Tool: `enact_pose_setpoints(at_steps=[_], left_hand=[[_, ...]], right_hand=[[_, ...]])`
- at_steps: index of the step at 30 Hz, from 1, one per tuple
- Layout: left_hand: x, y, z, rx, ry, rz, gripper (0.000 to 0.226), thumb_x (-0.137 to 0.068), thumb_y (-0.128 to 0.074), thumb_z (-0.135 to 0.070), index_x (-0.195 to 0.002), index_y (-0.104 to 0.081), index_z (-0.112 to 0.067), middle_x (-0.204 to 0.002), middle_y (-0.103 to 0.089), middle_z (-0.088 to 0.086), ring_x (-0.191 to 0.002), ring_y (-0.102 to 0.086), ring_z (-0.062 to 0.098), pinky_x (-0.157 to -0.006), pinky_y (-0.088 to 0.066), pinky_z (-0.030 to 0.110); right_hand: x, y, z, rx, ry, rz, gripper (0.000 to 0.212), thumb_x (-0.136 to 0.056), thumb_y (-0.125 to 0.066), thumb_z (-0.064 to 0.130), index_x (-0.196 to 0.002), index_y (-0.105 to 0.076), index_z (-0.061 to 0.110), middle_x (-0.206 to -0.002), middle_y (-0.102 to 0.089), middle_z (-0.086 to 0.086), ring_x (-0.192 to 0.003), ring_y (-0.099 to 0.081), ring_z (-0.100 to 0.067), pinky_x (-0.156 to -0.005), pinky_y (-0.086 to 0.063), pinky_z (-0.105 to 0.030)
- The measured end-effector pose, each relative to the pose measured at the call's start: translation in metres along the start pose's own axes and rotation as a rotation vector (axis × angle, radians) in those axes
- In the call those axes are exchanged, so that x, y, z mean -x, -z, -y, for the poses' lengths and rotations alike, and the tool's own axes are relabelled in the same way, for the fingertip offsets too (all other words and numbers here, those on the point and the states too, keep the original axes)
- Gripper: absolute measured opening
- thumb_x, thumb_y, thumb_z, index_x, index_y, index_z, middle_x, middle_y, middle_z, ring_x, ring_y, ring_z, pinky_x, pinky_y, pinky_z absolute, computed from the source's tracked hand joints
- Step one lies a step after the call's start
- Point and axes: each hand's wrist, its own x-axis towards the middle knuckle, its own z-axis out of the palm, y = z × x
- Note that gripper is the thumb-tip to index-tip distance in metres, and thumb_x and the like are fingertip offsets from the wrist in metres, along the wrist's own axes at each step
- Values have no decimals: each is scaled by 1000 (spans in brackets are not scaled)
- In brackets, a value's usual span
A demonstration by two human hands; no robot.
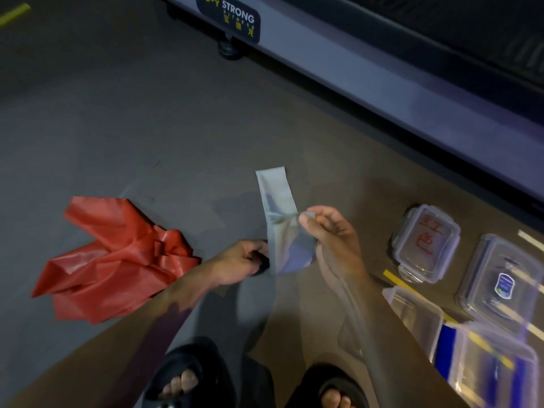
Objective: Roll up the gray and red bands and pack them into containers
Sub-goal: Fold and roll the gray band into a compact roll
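A head-worn camera looks down at a dim gray floor (123, 119) where a person stands in dark open-toed sandals (188, 375), both bare forearms reaching forward. The left hand (244, 262) is curled closed around one edge of a translucent gray band (278, 207), low and near the middle of the scene. The right hand (329, 231), slightly higher and to the right, pinches the same band between thumb and fingertips at a bunched fold. Between the two hands the band is gathered and creased, and its free end stands upward and away from the person as a flat strip; a longer length trails down toward the feet (blurred, so its exact path is hard to follow). To the left, well apart from the hands, a red band (117, 260) lies crumpled in a loose heap on the floor, untouched. To the right sit clear plastic containers: a lidded one with red handwriting (426, 242) on its top, farthest from the person; a second lidded one bearing a small blue label (500, 284) just right of it; and open tubs (412, 316) nearer the feet, their outlines smeared by motion. Yellow tape (394, 278) marks the floor beside them. Across the far right runs the pale base of a gym machine (368, 86) with a dark badge reading "STRONG" (228, 17).
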Motion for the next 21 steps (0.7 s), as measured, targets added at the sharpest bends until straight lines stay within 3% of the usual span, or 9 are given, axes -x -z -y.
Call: enact_pose_setpoints(at_steps=[3, 7, 10, 13, 15, 17, 19, 21], left_hand=[[-5, 0, 2, 36, 76, -49, 49, -79, -42, 23, -96, -70, -13, -65, -66, -15, -56, -52, -1, -55, -38, 15], [-14, 4, -9, 126, 99, -101, 29, -71, -52, 11, -81, -66, -13, -65, -61, -6, -61, -52, 10, -56, -40, 22], [-25, 7, -10, 155, 216, -208, 31, -81, -54, 8, -104, -66, -9, -75, -61, 3, -65, -55, 17, -55, -43, 24], [-24, 8, -19, -238, -12, -477, 38, -85, -59, -13, -122, -60, -20, -97, -64, -4, -88, -62, 19, -78, -48, 29], [-23, 6, -31, -433, -315, -508, 41, -84, -58, -18, -125, -60, -26, -109, -60, -6, -97, -57, 15, -87, -46, 27], [-33, 3, -34, -696, -482, -458, 41, -85, -56, -27, -125, -64, -26, -119, -58, -3, -100, -51, 16, -86, -45, 26], [-44, 0, -27, -846, -464, -376, 43, -88, -45, -38, -121, -68, -22, -121, -61, -1, -96, -53, 21, -83, -53, 30], [-50, 0, -18, -895, -401, -330, 47, -89, -38, -42, -117, -69, -21, -122, -61, -1, -95, -55, 23, -80, -56, 35]], right_hand=[[-36, -8, -6, 40, -86, -89, 16, -83, -82, 3, -84, -72, 16, -84, -73, -8, -80, -67, -21, -81, -53, -39], [-82, -20, -17, 36, -141, -172, 17, -81, -81, -3, -84, -73, 11, -89, -75, -12, -88, -68, -27, -100, -53, -48], [-106, -21, -23, 130, -177, -211, 16, -81, -83, 0, -90, -73, 8, -94, -75, -15, -88, -69, -24, -96, -56, -44], [-118, -20, -30, 207, -181, -245, 15, -81, -84, 3, -88, -73, 10, -83, -74, -8, -74, -68, -17, -77, -58, -31], [-124, -19, -35, 242, -167, -249, 16, -81, -84, 3, -81, -72, 14, -77, -73, -3, -65, -66, -11, -68, -56, -25], [-128, -18, -39, 268, -159, -258, 18, -81, -84, 4, -78, -72, 17, -78, -73, -4, -68, -66, -13, -71, -55, -27], [-130, -15, -39, 344, -126, -252, 19, -82, -82, 3, -77, -71, 18, -80, -73, -5, -74, -65, -15, -75, -54, -28], [-130, -14, -38, 444, -81, -222, 20, -84, -80, 2, -77, -71, 18, -79, -72, -4, -71, -64, -11, -71, -51, -21]])
